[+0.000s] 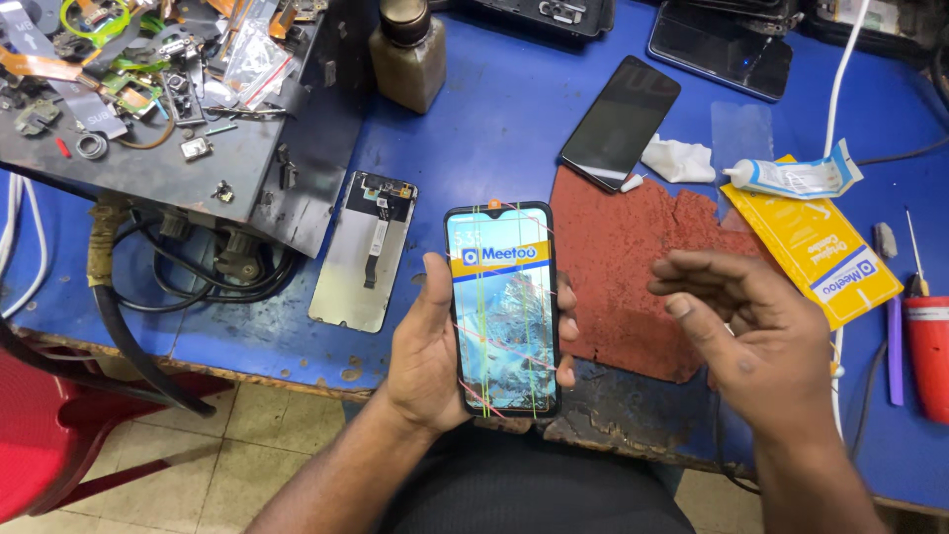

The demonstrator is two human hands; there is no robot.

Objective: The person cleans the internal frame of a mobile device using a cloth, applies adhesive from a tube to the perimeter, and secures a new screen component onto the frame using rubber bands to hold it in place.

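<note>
My left hand [427, 356] grips a smartphone [502, 307] upright over the table's front edge. Its screen is lit, showing a picture crossed by coloured lines. Thumb on the left edge, fingers wrapped around the right edge. My right hand [756, 331] hovers to the right of the phone, fingers loosely curled and apart, holding nothing. It hangs above a worn red mat [618, 257].
A detached phone screen panel [364, 249] lies face down left of the phone. A dark phone [621, 121] lies beyond the mat, beside a white cloth [678, 160], a glue tube [791, 178], a yellow packet [816, 242]. A bottle [407, 54], a parts-strewn metal tray [178, 168], cables [198, 272].
</note>
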